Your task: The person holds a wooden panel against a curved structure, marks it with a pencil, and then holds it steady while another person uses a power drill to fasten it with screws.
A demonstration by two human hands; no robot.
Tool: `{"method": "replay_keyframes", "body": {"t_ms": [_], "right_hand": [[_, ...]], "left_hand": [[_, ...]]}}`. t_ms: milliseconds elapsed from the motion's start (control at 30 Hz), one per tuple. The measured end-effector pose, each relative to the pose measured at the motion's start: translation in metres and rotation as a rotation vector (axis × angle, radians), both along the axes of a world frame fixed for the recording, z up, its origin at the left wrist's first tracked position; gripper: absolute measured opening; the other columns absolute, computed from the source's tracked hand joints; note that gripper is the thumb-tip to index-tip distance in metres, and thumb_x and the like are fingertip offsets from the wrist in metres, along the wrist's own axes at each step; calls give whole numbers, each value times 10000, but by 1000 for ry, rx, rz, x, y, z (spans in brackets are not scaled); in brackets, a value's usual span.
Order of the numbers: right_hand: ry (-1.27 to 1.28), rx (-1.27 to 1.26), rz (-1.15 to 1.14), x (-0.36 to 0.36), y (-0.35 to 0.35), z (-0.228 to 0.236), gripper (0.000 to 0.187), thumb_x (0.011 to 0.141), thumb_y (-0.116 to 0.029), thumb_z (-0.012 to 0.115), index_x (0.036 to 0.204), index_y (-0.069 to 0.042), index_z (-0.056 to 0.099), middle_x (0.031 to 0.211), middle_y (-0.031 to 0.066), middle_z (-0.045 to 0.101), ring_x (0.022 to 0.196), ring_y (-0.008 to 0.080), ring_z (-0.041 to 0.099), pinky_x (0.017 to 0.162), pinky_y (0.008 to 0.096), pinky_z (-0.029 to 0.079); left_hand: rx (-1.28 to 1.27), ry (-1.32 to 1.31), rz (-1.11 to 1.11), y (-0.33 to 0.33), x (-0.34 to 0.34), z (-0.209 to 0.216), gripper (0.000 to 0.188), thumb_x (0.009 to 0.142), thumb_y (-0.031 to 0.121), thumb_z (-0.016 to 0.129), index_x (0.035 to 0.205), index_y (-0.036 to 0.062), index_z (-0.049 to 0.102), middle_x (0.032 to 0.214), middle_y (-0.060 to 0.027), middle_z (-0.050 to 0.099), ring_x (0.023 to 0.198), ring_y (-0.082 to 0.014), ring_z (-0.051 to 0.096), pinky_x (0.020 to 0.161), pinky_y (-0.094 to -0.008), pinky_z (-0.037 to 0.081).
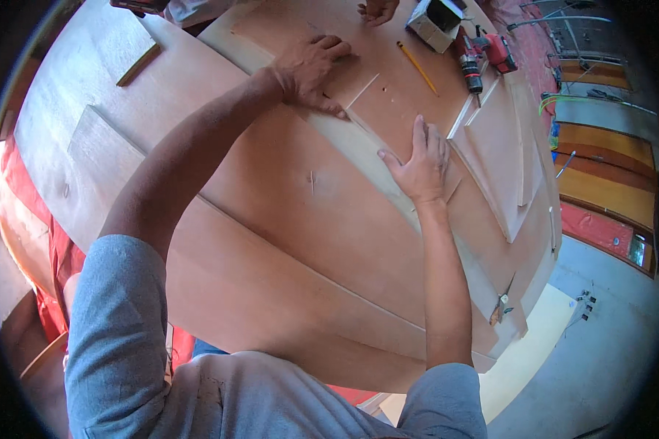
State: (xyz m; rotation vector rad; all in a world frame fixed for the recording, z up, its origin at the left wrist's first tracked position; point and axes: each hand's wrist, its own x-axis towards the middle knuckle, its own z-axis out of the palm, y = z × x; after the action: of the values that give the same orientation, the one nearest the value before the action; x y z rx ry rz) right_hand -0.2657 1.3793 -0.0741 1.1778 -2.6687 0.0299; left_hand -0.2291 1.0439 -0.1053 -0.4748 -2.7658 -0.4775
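Note:
My left hand [313,72] lies with its fingers spread on a thin reddish-brown wood panel [399,106], its thumb by the panel's near edge. To the right, my right hand [422,162] rests on the same surface, fingers stretched up and thumb held apart. Neither hand grips anything. Between them runs a pale strip [366,150] along the panel's edge. A yellow pencil [417,68] lies on the wood beyond my right hand.
A red and black cordless drill [483,60] and an open box [436,23] sit at the far right. Another person's hand [379,10] shows at the top edge. Overlapping thin sheets [501,161] lie rightward, and a small pointed tool [502,301] sits near right. A wood offcut [128,51] lies far left.

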Motion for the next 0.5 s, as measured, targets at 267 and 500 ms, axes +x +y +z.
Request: {"method": "replay_keyframes", "body": {"t_ms": [267,500], "right_hand": [[-25,6,10,-2,2,-3,1064,785,-629,796,1530,36,428,1354,258,532,1267,441,512,1110,562,387],[-59,18,59,-8,9,-7,1078,790,-594,800,1559,35,380,1404,269,491,1323,452,458,1135,574,366]], "left_hand": [[4,96,-11,-2,2,0,1081,675,786,747,1391,-9,589,1387,-156,566,1327,-361,512,1182,-490,382],[-82,167,-66,-2,0,-9,1052,715,796,707,1418,24,576,1424,-186,535,1340,-410,496,1184,-521,372]]}}
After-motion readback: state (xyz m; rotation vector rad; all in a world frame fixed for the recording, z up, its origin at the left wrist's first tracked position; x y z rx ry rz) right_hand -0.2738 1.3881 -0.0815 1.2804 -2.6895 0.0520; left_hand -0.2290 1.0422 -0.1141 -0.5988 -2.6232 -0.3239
